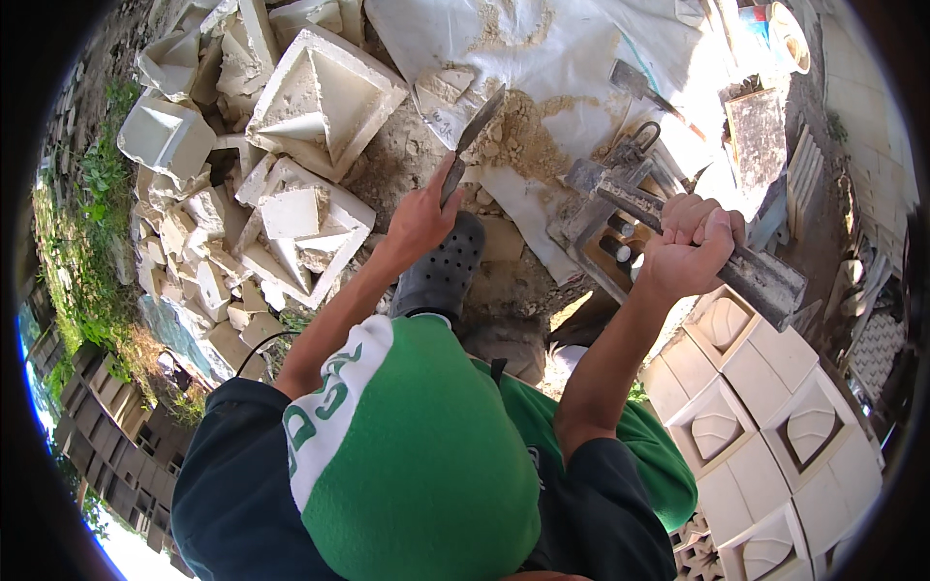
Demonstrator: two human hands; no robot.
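Working with a trowel and a bar seems to be the step in hand: the left hand (421,228) has its fingers clamped on a trowel (477,128) at 12 o'clock, and the right hand (693,244) has its own wrapped round a grey metal bar (765,283) toward 3 o'clock. The next move likely calls for holding the bar steady. Large lettering marks the green cap (426,465) at 6 o'clock; coloured print on a tub (775,37), farther out toward 2 o'clock, is too small to read.
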